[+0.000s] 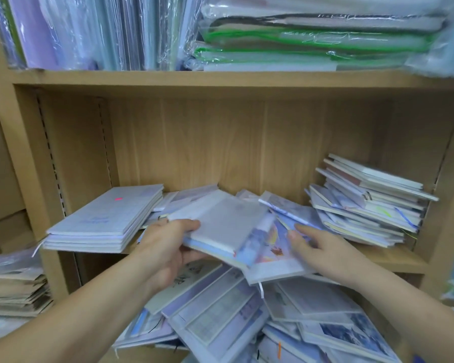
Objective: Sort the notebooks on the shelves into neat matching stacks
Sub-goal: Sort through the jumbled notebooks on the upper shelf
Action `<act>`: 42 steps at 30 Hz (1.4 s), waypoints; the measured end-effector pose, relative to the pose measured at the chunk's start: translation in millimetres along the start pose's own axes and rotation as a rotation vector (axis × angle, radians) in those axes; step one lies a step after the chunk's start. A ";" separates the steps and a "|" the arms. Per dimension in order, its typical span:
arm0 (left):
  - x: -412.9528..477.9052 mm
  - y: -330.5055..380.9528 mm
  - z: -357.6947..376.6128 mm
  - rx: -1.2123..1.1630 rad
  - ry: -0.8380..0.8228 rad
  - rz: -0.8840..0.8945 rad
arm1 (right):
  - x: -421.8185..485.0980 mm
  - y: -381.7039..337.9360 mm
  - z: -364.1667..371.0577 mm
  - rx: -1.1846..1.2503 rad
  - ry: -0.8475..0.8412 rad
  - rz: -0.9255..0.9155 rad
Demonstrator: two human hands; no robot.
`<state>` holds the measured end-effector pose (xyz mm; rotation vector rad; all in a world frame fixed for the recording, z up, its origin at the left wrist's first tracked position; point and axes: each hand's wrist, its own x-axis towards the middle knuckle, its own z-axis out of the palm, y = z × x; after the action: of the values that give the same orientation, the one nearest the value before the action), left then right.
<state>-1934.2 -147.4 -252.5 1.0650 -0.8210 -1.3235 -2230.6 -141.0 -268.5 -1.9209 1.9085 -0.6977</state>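
Observation:
My left hand (pixel 168 247) grips a small bundle of pale notebooks (pixel 220 226) at its left edge, thumb on top and fingers under it, above the middle shelf's front edge. My right hand (pixel 317 247) lies flat with straight fingers on a blue illustrated notebook (pixel 275 247) just right of the bundle. A neat stack of grey grid-cover notebooks (pixel 105 218) sits at the shelf's left. A loose, slanted pile of mixed notebooks (pixel 364 203) fills the right end. More notebooks lie scattered behind the bundle (pixel 192 197).
The wooden shelf board (pixel 393 260) overhangs a lower shelf heaped with fanned-out notebooks (pixel 220 318). The upper shelf holds plastic-wrapped folders (pixel 89 32) and green-edged pouches (pixel 312 40). Another stack (pixel 13 286) stands in the left bay.

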 end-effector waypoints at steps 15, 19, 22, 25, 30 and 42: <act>-15.9 -23.7 34.3 0.759 -0.158 0.093 | 8.1 -14.5 4.9 0.062 -0.040 0.001; -5.8 -34.5 22.3 1.335 -0.175 0.236 | 7.2 -21.5 15.4 -0.218 -0.004 -0.076; -6.3 -42.6 18.3 0.636 -0.236 -0.085 | 4.7 -21.7 17.6 -0.216 0.028 -0.064; -9.8 -48.2 28.5 0.167 -0.322 -0.213 | 3.3 -18.4 18.0 -0.195 0.054 -0.056; -23.5 -47.3 50.5 0.264 -0.231 0.085 | -2.7 -14.9 12.4 -0.057 0.010 0.017; -31.6 -5.3 2.3 0.177 -0.118 -0.091 | -10.7 -58.6 15.8 0.806 -0.087 0.090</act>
<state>-1941.5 -116.1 -253.4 1.1836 -1.0024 -1.4205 -2173.0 -129.8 -249.5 -1.3152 1.3355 -1.1143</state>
